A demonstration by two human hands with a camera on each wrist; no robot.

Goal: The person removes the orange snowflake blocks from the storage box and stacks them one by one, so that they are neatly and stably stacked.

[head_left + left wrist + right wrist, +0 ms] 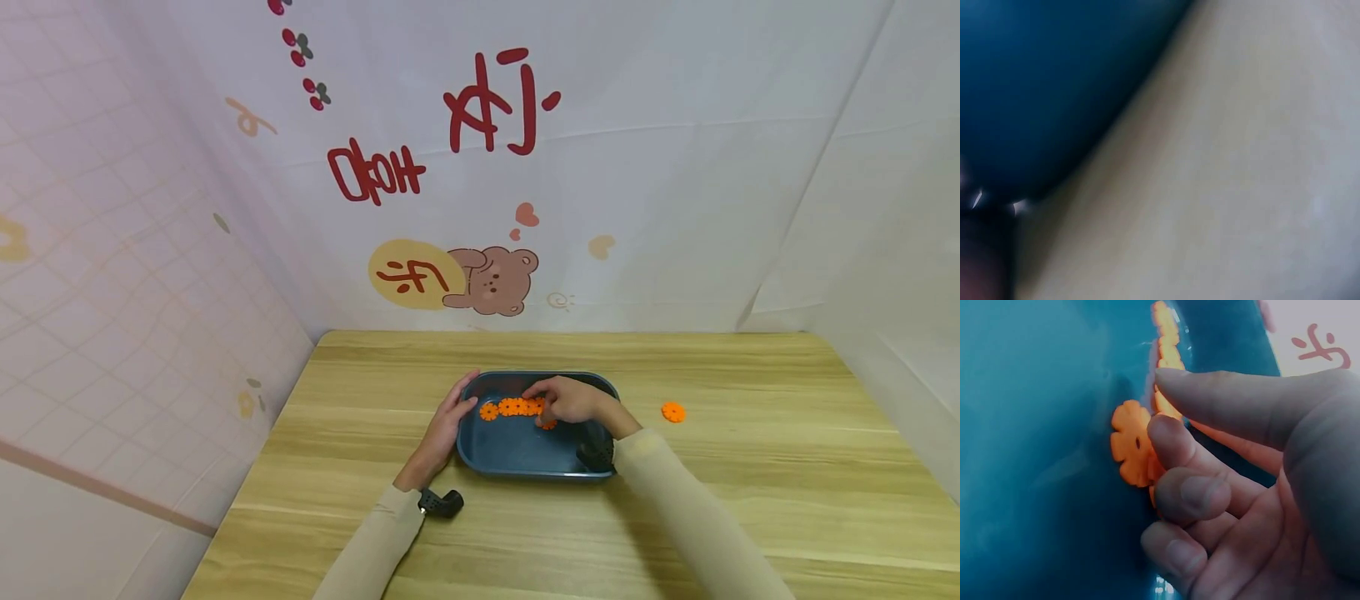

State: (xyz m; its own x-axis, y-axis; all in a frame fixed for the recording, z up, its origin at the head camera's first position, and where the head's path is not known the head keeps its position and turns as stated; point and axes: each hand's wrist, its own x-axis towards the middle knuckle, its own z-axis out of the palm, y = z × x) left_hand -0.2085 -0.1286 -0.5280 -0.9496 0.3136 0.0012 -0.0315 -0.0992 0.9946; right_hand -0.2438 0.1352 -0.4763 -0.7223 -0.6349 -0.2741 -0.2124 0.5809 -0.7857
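A dark blue tray [517, 477] stands on the table, its left end held by my left hand [442, 425]. The thumb lies over the rim, while the other fingers run along the outer wall. Inside the tray is a row of joined orange snowflake discs [513, 407]. My right hand [573, 400] reaches over the right side and pinches the row near its right end between thumb and index finger. Against the other curled fingers rests an orange snowflake disc [1132, 444], set at an angle to the row. Those fingers partly cover the joint. The left wrist view is blurred, showing the tray wall [1054, 81].
A loose orange snowflake disc [673, 412] lies on the wooden table [750, 475], right of the tray. Behind the table hangs a white printed cloth [637, 167]. Black wrist cameras [442, 502] sit on both forearms.
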